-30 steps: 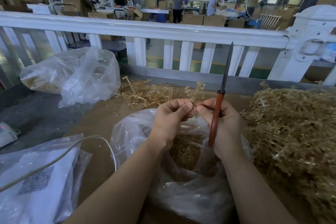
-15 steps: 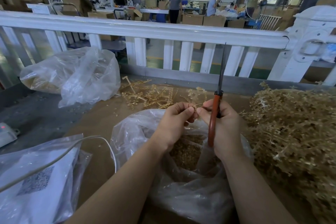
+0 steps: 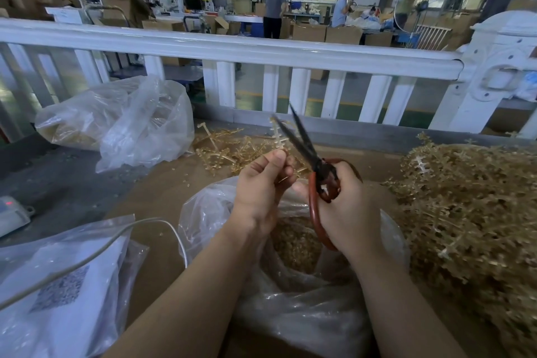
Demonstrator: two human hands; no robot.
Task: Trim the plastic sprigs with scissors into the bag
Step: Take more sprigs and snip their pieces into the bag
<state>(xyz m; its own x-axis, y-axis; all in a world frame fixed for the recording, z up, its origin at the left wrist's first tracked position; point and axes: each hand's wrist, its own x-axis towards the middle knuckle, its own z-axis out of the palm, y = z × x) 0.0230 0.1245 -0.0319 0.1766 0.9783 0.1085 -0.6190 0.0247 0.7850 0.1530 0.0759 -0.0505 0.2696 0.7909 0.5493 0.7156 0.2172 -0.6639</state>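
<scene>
My left hand (image 3: pixel 263 186) pinches a pale plastic sprig (image 3: pixel 278 136) that stands up above a clear plastic bag (image 3: pixel 305 299). Tan trimmed bits fill the bag's open mouth under both hands. My right hand (image 3: pixel 348 209) grips red-handled scissors (image 3: pixel 316 180); their dark blades are spread apart on either side of the sprig's upper stem. A big heap of untrimmed tan sprigs (image 3: pixel 470 212) lies at the right.
A second clear bag (image 3: pixel 122 122) sits at the back left, with loose sprig stems (image 3: pixel 229 148) beside it. A flat white packet (image 3: pixel 58 293) and a white cable (image 3: pixel 122 235) lie at the front left. A white railing (image 3: pixel 261 52) borders the bench's far edge.
The scissors have tilted left and their blades have opened around the sprig. My left hand has lifted the sprig a little higher.
</scene>
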